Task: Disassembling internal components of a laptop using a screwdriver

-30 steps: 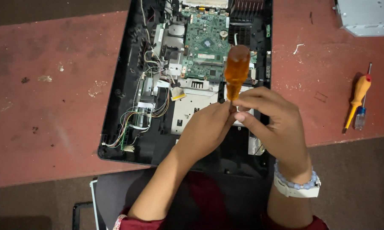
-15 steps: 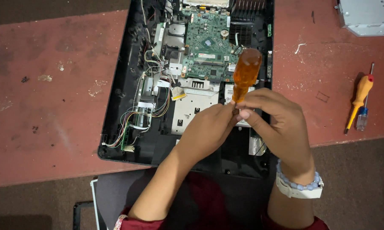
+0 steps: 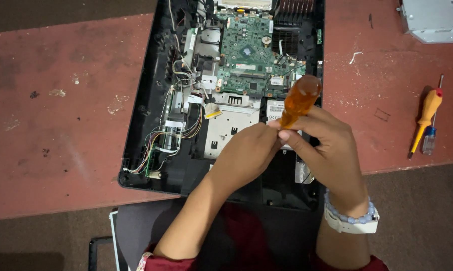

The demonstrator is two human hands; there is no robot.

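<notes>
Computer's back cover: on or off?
Off. The computer lies open on the table: green board, wires and metal shields show.

A worn red table (image 3: 60,125) is seen under and on both sides of the hands, marked with pale spots and scratches. A dark brown floor (image 3: 422,216) is seen near the right hand and at the far left. A black chair edge (image 3: 93,251) is seen below the left arm.

An electronics repair workbench: opened computer chassis (image 3: 151,100), bare green circuit board (image 3: 249,50), spare screwdrivers (image 3: 426,118).
</notes>
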